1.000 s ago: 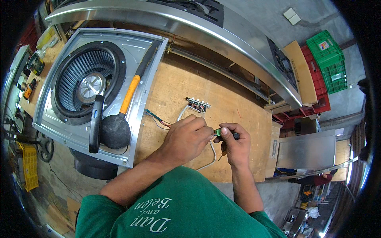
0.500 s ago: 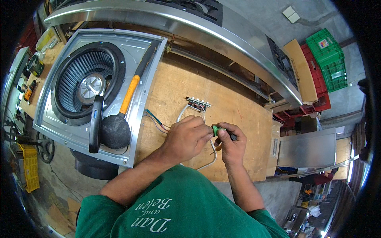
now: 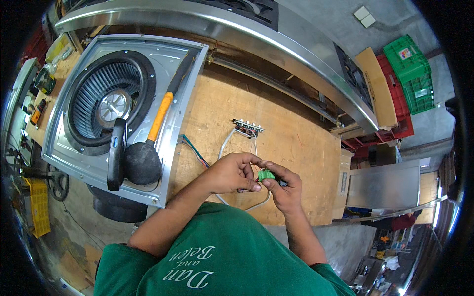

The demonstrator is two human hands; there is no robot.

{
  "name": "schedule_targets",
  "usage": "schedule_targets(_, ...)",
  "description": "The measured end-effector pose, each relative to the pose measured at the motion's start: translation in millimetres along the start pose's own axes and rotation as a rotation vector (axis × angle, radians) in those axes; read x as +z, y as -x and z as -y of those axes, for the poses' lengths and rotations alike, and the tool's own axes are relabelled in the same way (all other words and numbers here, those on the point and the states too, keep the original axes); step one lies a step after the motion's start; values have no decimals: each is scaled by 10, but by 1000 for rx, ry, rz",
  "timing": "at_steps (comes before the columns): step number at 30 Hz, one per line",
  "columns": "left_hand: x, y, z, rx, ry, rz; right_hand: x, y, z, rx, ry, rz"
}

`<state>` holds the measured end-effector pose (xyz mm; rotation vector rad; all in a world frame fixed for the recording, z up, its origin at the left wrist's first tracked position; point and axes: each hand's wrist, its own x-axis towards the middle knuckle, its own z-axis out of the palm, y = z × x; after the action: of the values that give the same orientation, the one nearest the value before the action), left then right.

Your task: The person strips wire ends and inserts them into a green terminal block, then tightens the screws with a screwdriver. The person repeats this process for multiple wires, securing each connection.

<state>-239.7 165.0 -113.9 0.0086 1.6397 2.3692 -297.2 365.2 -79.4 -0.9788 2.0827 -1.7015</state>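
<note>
A long stainless-steel cooking range (image 3: 197,26) stretches beyond the far edge of the wooden tabletop (image 3: 296,123). At the tabletop's left edge lies a square metal panel (image 3: 160,52), fitted with a round black blower wheel (image 3: 86,113); its near side juts past the tabletop's near edge. Resting on the panel is a mallet (image 3: 160,116) with an orange and black handle and a dark, rounded head. Just beside that head is a slim black object (image 3: 117,160), its kind hard to make out.

Two bare hands meet over the near part of the tabletop, around its middle. The left hand (image 3: 232,172) has curled fingers, with thumb and forefinger close to the work; whether they grip anything cannot be told. The right hand (image 3: 284,185) pinches a green connector block (image 3: 266,175) between thumb and forefinger, and the end of a dark item (image 3: 282,183) peeks out by its fingers.

A pale grey cable (image 3: 265,200) loops below the hands toward the near edge. Farther in, well clear of every edge, sits a narrow circuit board (image 3: 248,126). Thin coloured wires (image 3: 191,145), some teal, run from beside the panel toward the left forearm.
</note>
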Motion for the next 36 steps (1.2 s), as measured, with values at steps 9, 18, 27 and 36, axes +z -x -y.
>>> schedule_targets(9, 61, 10, 177, -21, -111, -161, 117, 29, -291, -30, 92, -47)
schedule_targets(18, 120, 67, 70, 358, -803, -275, -366, -270, 525, -55, -337, -94)
schedule_targets(27, 139, 33, -70, 224, -908, -233, 102, -530, 584, -156, -233, 185)
schedule_targets(36, 110, 55, -107, 248, -874, -238, 78, -534, 490, -158, -204, 141)
